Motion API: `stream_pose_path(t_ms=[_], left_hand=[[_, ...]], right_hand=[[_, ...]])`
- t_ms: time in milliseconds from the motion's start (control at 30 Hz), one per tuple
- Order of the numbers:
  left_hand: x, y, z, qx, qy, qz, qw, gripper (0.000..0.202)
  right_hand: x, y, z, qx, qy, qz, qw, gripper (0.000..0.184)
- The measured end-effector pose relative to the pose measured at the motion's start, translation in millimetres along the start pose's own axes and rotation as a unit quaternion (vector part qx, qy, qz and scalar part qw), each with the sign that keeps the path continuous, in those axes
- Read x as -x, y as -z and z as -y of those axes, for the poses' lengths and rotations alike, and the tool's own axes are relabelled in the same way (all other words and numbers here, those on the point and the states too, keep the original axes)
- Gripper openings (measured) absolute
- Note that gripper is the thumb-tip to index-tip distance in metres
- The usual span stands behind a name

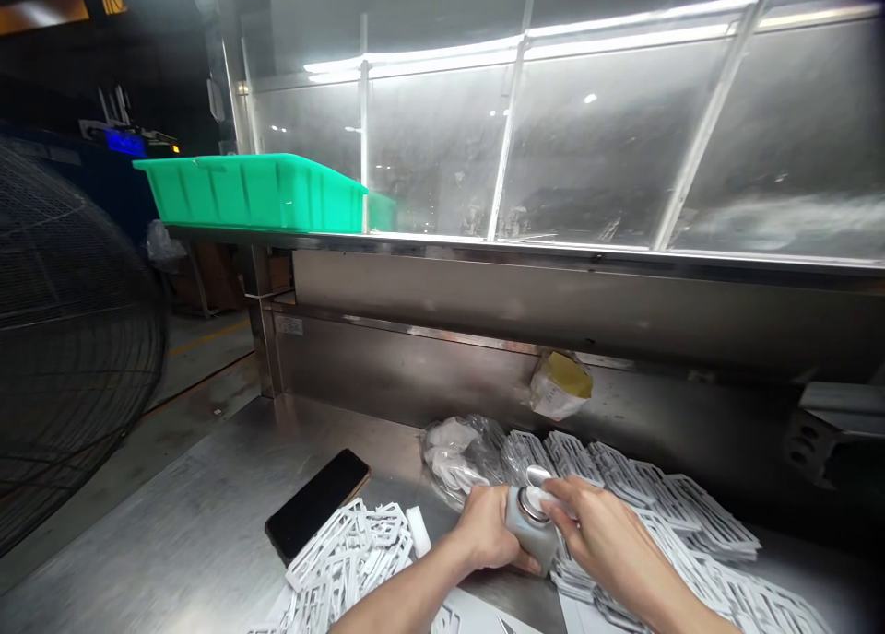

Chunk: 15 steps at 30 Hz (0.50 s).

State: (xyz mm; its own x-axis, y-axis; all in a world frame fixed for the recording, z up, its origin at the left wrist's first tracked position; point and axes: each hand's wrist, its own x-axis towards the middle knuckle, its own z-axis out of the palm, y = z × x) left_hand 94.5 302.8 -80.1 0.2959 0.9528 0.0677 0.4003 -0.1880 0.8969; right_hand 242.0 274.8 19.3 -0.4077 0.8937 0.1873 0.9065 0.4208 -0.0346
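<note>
Left hand (488, 528) grips the bottle (531, 531) firmly while right hand (595, 523), at 3 o'clock, pinches its cap (536, 500); better keep it upright.

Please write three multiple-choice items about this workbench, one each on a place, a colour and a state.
1. Where does the phone lie?
A. In the crate
B. On the steel bench, left of the hands
C. On the fan

2. What colour is the crate on the ledge?
A. Green
B. Red
C. Grey

3. How is the small grey dispenser bottle held?
A. Lying untouched
B. Left hand around its body, right hand at its cap
C. Right hand alone

Answers: 1 B, it rests flat beside the white plastic frames; 2 A, bright green; 3 B, both hands touch it.
</note>
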Motion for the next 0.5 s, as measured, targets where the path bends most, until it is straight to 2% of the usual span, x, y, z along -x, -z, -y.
stream_pose_path(t_ms=[100,200,333,500], left_hand=[[1.6,1.3,0.3,-0.030,-0.008,-0.010,0.999,0.054],[5.2,4.0,-1.5,-0.055,-0.010,-0.015,0.998,0.044],[10.1,8.4,-6.4,-0.088,0.013,-0.011,0.996,0.035],[10.2,14.2,-17.4,-0.140,0.059,0.003,0.988,0.035]], right_hand=[[-2.6,3.3,2.0,0.013,0.006,0.000,1.000,0.011],[-4.5,6.9,4.3,0.022,0.003,-0.002,1.000,0.010],[-4.1,9.1,10.1,0.028,-0.014,-0.017,0.999,0.013],[-5.6,6.7,17.7,0.028,-0.054,-0.021,0.998,0.017]])
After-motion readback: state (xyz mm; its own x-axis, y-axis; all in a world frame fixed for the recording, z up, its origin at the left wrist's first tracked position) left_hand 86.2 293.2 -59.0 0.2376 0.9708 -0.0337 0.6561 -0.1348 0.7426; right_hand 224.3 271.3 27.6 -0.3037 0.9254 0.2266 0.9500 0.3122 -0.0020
